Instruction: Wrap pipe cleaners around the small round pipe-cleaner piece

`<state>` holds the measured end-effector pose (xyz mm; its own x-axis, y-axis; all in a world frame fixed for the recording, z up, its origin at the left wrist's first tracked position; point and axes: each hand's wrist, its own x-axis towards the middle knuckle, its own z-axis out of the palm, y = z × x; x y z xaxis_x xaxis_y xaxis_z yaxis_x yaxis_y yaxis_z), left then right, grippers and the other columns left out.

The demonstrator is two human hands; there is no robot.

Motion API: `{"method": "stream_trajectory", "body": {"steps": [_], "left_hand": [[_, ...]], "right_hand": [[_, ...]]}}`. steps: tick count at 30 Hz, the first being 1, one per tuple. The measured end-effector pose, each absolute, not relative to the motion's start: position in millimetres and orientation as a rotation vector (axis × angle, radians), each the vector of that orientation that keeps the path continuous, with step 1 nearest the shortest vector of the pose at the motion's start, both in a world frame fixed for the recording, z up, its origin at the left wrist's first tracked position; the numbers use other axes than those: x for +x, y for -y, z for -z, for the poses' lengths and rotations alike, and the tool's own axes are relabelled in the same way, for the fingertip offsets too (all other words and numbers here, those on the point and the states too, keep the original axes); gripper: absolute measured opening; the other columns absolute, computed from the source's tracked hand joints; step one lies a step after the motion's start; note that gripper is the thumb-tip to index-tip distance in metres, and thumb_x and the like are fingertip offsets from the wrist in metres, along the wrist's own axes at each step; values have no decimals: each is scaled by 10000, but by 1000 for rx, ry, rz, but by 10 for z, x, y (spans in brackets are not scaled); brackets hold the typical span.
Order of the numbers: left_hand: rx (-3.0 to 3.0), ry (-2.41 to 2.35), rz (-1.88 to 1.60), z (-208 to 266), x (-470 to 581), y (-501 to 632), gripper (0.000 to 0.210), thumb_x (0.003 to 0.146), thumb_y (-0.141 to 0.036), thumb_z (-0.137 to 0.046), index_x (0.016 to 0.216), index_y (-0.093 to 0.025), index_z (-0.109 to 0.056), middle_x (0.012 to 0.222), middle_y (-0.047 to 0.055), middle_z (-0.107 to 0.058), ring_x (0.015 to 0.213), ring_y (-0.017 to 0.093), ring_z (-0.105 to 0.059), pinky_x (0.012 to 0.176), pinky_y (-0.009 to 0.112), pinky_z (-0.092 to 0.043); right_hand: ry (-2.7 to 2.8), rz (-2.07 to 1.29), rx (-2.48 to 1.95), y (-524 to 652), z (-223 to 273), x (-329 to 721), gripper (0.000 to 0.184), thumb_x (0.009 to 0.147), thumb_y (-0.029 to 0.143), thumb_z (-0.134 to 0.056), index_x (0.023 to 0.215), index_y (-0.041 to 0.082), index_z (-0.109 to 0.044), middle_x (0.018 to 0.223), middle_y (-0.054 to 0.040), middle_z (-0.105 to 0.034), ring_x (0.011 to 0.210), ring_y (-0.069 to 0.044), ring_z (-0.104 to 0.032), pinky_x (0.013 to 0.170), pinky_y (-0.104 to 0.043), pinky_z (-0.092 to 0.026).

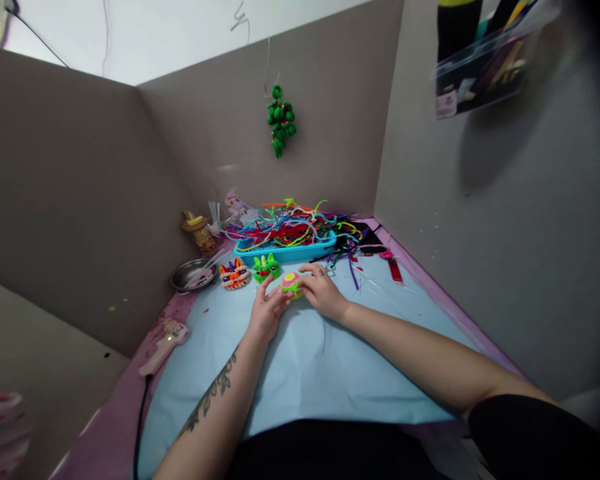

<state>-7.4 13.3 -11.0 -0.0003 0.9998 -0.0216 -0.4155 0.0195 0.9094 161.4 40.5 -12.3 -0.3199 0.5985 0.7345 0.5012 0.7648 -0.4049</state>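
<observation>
Between both hands is a small round pipe-cleaner piece (291,281), lime green with pink and a yellow centre. My left hand (269,309) grips its left and lower side, fingers bent against it. From the right, my right hand (324,291) closes on the piece's edge with thumb and fingers, partly covering it. Just behind the left fingers sits a green pipe-cleaner animal head (267,267) with horns and eyes. An orange and white head (235,274) of the same sort stands to its left.
A blue tray (285,253) heaped with coloured pipe cleaners (300,223) stands at the back. On the left are a metal bowl (194,276) and a corded glue gun (165,348). Grey partitions (325,120) enclose the table. Scraps and a red strip (395,271) lie at right.
</observation>
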Motion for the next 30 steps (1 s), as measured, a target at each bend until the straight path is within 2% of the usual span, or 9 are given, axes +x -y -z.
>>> {"method": "stream_trajectory", "body": {"steps": [3,6,11,13,15,17,19,21,30], "left_hand": [[1058,-1070,-1517,117,-68,-126,518,653,-284,-701,1112,-214,-470,963,58,-617,627,115,-624,509,195,-451],[1262,-1171,-1494,115,-36,-96,448,685,-323,-661,1083,-196,-498,813,32,-624,489,89,-567,407,174,-382],[1407,-1145,-1350,112,9,-47,518,724,-336,-610,1207,-194,-486,781,46,-660,390,74,-499,397,204,-392],[1401,-1116,-1312,111,11,-42,511,715,-329,-617,1199,-196,-523,763,42,-667,378,73,-481,407,219,-409],[1404,-1096,-1288,109,6,-45,456,708,-317,-625,1143,-188,-581,781,53,-681,462,108,-550,492,248,-468],[1433,-1095,-1290,110,-2,-51,394,713,-302,-618,1087,-178,-621,873,75,-692,674,170,-634,661,303,-508],[1466,-1091,-1316,114,-9,-58,365,717,-283,-610,1063,-171,-634,1006,92,-674,911,218,-621,830,359,-471],[1483,-1078,-1342,122,-14,-61,356,717,-271,-608,1053,-160,-639,1099,101,-640,1037,239,-572,919,385,-416],[1389,-1042,-1387,124,34,-47,330,694,-281,-639,994,-144,-664,1064,114,-655,1001,247,-593,874,364,-446]], "right_hand": [[1946,-183,-862,-431,163,1606,131,796,134,-469,863,192,-566,1038,-97,-473,1005,-226,-446,895,-416,-387],[1933,-219,-881,-438,184,1602,127,802,132,-457,870,185,-550,1033,-99,-467,1002,-220,-453,896,-398,-392],[2005,-212,-834,-389,168,1568,131,810,123,-447,880,184,-539,1004,-96,-480,968,-211,-461,866,-374,-414],[2066,-210,-769,-366,160,1553,146,812,118,-443,899,188,-537,1000,-92,-491,976,-212,-457,867,-381,-416],[2093,-213,-727,-348,156,1543,148,814,117,-440,902,191,-534,993,-90,-498,982,-213,-455,868,-389,-418],[2070,-217,-731,-334,150,1539,138,813,117,-445,889,194,-531,983,-89,-499,971,-213,-459,858,-389,-424],[2035,-218,-744,-323,140,1536,128,806,112,-454,870,195,-527,970,-88,-497,959,-213,-462,851,-385,-428],[2017,-224,-744,-313,126,1531,124,801,107,-454,856,195,-522,961,-87,-497,959,-214,-463,854,-382,-425],[1869,-327,-817,-324,153,1508,91,784,123,-474,793,207,-508,879,-59,-526,902,-209,-489,828,-367,-404]]}}
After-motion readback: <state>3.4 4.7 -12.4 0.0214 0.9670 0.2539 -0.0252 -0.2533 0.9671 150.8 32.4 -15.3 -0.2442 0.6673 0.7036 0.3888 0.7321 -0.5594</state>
